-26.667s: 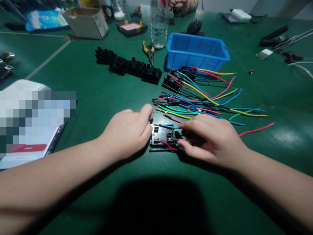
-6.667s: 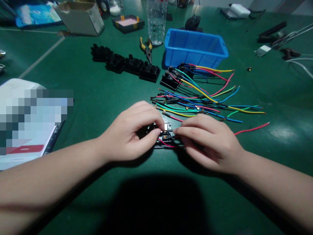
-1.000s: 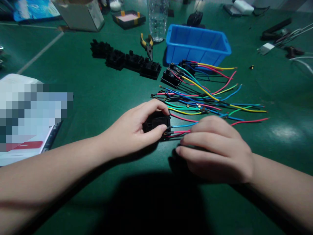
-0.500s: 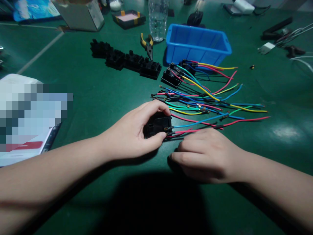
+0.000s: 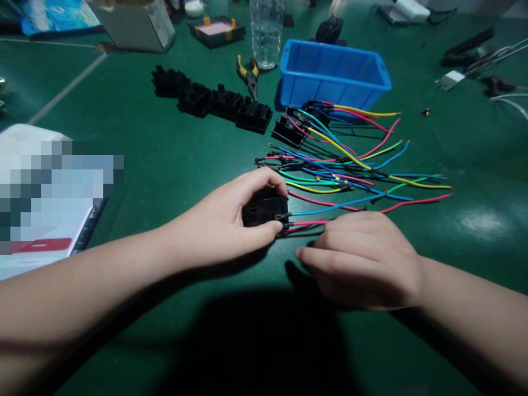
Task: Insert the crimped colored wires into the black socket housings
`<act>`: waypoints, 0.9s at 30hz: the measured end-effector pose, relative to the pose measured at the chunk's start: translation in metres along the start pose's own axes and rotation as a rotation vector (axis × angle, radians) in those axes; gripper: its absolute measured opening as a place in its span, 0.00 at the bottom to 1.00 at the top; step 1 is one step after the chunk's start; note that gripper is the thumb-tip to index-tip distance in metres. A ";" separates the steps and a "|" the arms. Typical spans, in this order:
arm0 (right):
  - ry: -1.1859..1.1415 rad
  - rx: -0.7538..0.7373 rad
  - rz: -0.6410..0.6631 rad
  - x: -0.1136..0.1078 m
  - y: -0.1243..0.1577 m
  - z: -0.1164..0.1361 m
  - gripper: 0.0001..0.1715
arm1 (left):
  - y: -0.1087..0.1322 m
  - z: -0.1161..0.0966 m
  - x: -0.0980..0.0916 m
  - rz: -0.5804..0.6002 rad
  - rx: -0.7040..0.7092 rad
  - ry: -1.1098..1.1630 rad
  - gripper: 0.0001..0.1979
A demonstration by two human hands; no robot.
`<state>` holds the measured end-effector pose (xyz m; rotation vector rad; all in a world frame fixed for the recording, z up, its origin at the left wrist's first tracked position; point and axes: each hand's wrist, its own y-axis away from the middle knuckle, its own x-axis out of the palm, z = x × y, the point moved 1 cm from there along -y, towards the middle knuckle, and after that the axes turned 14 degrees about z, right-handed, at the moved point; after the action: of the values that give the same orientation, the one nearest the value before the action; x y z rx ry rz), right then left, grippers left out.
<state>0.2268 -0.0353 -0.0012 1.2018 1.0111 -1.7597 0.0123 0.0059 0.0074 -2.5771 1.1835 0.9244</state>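
On the green table I see a blue bin at the far side, a row of blocks to its left and a fan of loose wires in front of it. Near the middle, my left hand has its fingers closed around a black block, with a blue wire and a red wire running out of its right side. My right hand lies just beside it, fingers curled over the red wire; I cannot tell whether they pinch it.

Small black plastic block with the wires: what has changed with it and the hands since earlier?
The small black plastic block, once lying flat, is now pinched and tipped up by the left hand. The right hand drew back off it. The blue plastic bin stayed put.
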 end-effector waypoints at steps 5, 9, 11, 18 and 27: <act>0.082 0.012 -0.076 -0.002 -0.002 -0.002 0.07 | -0.001 -0.003 0.000 -0.003 -0.006 0.005 0.13; 0.094 0.005 -0.100 -0.003 -0.005 -0.003 0.06 | -0.001 -0.001 -0.001 -0.010 -0.005 -0.006 0.13; 0.120 0.021 -0.128 -0.004 -0.005 -0.002 0.08 | -0.001 0.002 -0.001 -0.032 -0.001 -0.032 0.13; 0.161 0.145 -0.227 -0.007 -0.003 -0.002 0.11 | -0.001 0.003 0.001 -0.082 -0.017 -0.103 0.14; 0.167 0.280 -0.260 -0.002 -0.004 -0.006 0.09 | -0.002 0.006 0.001 -0.093 -0.002 -0.105 0.15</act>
<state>0.2264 -0.0280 0.0002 1.4643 1.0812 -2.0843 0.0117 0.0085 0.0020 -2.5269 1.0268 1.0273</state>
